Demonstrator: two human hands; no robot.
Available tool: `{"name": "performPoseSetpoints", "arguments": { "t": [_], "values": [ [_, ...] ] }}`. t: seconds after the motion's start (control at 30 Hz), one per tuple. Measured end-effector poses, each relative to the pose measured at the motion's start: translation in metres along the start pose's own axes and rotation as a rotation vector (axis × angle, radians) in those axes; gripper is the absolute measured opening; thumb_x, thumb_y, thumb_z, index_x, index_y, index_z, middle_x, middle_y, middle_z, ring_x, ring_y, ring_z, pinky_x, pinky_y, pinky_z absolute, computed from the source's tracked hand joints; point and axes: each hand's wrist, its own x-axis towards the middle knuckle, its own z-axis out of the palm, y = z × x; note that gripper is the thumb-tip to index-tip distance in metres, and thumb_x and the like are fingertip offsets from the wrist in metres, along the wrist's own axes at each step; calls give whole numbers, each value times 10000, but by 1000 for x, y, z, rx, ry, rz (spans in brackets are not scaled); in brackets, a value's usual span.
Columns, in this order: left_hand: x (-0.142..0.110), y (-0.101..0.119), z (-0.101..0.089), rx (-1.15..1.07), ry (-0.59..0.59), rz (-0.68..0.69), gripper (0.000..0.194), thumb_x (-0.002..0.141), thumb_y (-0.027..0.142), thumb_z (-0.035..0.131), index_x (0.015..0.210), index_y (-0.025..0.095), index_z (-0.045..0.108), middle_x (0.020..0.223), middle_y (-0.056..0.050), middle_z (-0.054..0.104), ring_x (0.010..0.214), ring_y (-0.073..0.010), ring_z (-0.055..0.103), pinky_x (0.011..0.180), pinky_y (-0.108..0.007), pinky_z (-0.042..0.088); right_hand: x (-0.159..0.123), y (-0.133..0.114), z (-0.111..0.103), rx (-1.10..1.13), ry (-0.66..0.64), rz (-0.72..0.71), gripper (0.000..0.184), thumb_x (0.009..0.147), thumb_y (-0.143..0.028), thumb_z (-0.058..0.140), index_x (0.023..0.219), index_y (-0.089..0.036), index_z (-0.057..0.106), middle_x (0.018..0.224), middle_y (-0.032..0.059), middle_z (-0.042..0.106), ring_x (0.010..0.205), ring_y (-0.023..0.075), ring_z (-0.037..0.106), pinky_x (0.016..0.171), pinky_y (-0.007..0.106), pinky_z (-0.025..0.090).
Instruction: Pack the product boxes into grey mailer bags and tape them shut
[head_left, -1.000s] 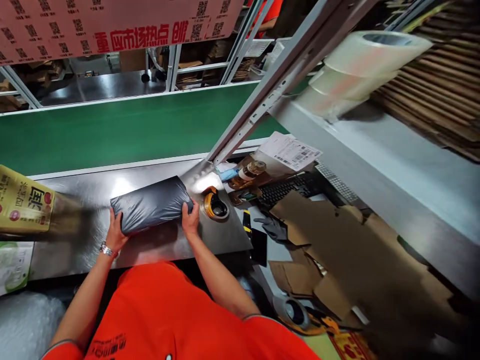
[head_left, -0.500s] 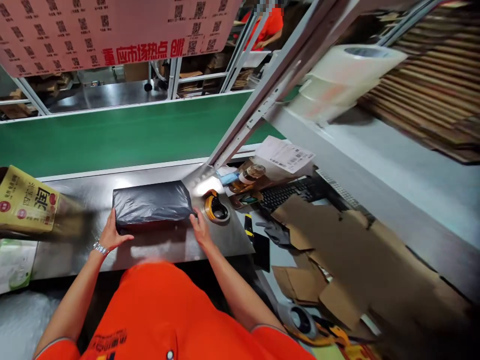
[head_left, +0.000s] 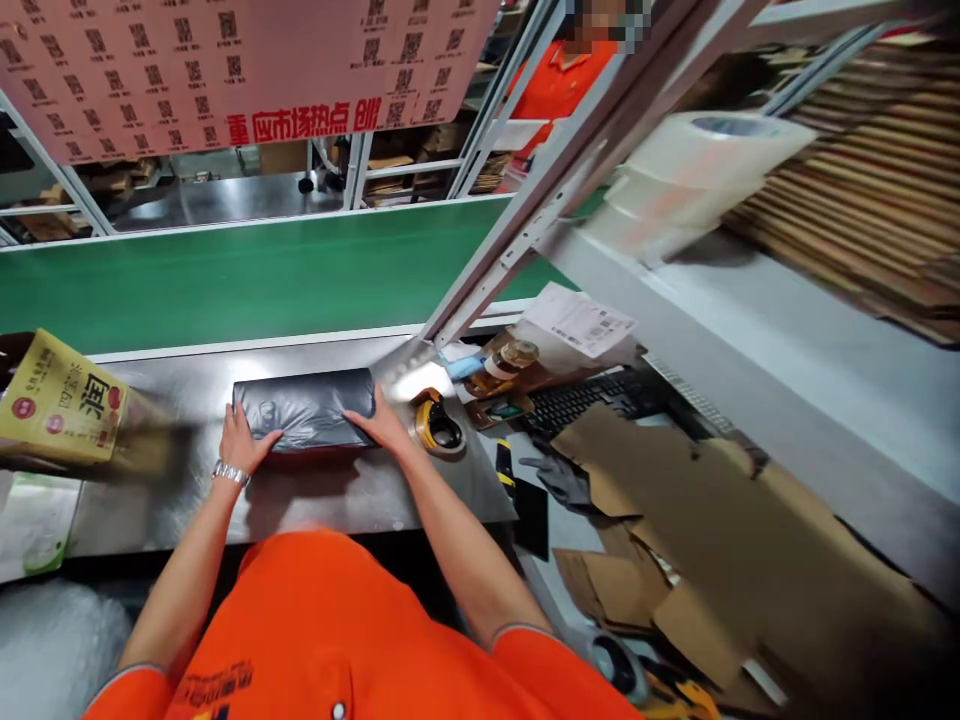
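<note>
A box-shaped package wrapped in black plastic [head_left: 307, 408] lies on the metal workbench [head_left: 330, 515], with a dark red strip along its lower front edge. My left hand [head_left: 244, 440] grips its left end, the thumb pressed on the near face and a metal watch on the wrist. At the right end, my right hand [head_left: 381, 418] clasps the package, with its thumb over the front. Just right of that hand stands a yellow and black tape dispenser [head_left: 435, 425]. The fingers behind the package ends are partly hidden.
A yellow printed carton [head_left: 67, 400] stands at left. Beyond the bench runs a green conveyor belt [head_left: 247, 280]. To the right are a keyboard [head_left: 592, 395], cardboard pieces [head_left: 675, 520] and a shelf with tape rolls [head_left: 690, 175]. Past the slanted post is a person in orange [head_left: 555, 85].
My right thumb has come onto the package's front, and both hands now hold its ends more firmly. The package is turned slightly, its right edge squarer. The view has shifted a little.
</note>
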Motion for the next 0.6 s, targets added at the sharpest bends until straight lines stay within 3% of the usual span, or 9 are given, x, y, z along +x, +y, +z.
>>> {"name": "performPoseSetpoints", "arguments": {
  "t": [0.13, 0.27, 0.47, 0.6],
  "values": [
    [-22, -21, 3, -2, 4, -15, 1361, 715, 603, 969, 1725, -7, 291, 1667, -376, 491, 1562, -513, 506, 1272, -618, 464, -20, 21, 6, 123, 55, 73, 1238, 696, -749, 906, 1692, -166, 460, 1626, 239, 604, 1502, 456, 590, 1283, 643, 444],
    [-24, -37, 6, -51, 14, -6, 1458, 626, 569, 1010, 1739, -3, 262, 1689, -358, 470, 1565, -499, 503, 1287, -593, 464, -30, 30, 15, 290, 143, 51, 1193, 655, -717, 943, 1645, -196, 530, 1569, 200, 662, 1452, 428, 635, 1270, 645, 464],
    [-19, -64, 21, -109, 71, 102, 1219, 654, 421, 920, 1696, 66, 399, 1582, -300, 597, 1495, -455, 582, 1273, -595, 490, -39, 41, 37, 378, 287, -3, 1135, 665, -734, 899, 1580, -140, 586, 1540, 228, 676, 1424, 413, 647, 1274, 617, 468],
    [-20, -75, 23, -91, 59, 126, 1041, 699, 436, 875, 1631, 126, 529, 1622, -258, 582, 1527, -465, 551, 1271, -607, 490, -41, 45, 52, 307, 399, -31, 958, 808, -784, 653, 1552, -184, 607, 1493, 195, 711, 1443, 385, 633, 1264, 588, 478]
  ]
}}
